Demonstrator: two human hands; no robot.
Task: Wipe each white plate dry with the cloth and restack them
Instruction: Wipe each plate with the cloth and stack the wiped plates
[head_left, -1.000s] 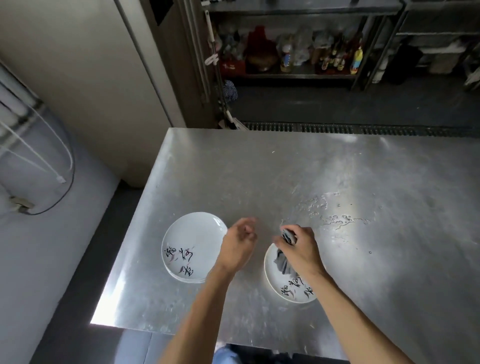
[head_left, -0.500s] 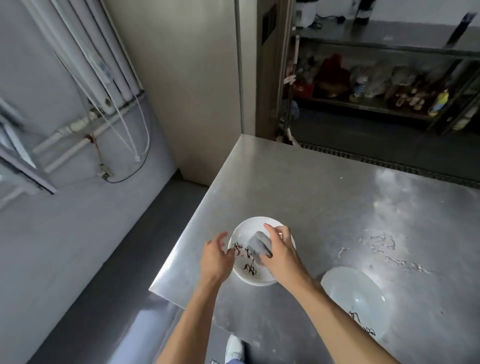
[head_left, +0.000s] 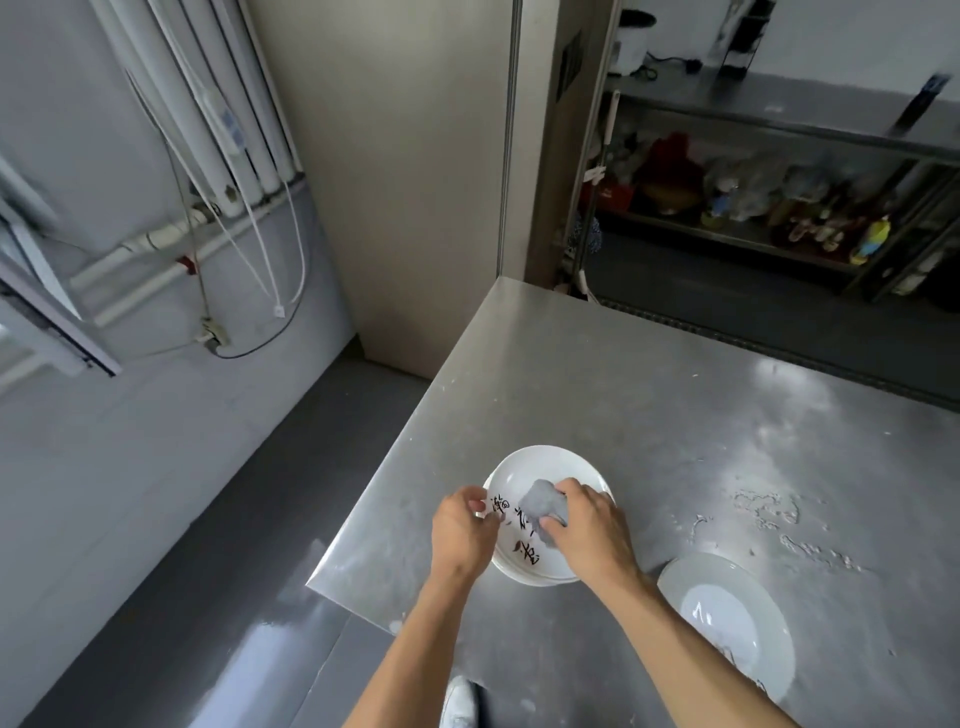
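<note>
A white plate (head_left: 540, 470) with black writing sits near the left corner of the steel table (head_left: 649, 405). It seems to rest on another plate, whose rim shows underneath. My left hand (head_left: 460, 535) pinches its left rim. My right hand (head_left: 589, 527) grips a bunched grey cloth (head_left: 540, 506) and presses it into the plate's middle. A second white plate (head_left: 727, 618) lies to the right, near the table's front edge, partly behind my right forearm.
Water drops (head_left: 769, 514) spot the table to the right of the plates. The table's left edge and corner are close to my left hand. A wall with white pipes (head_left: 171, 254) is at the left, and shelves with bottles (head_left: 779, 208) stand at the back.
My view has swung left. My right hand carried the cloth from the right plate to the left one, and my left hand took hold of that plate's rim.
</note>
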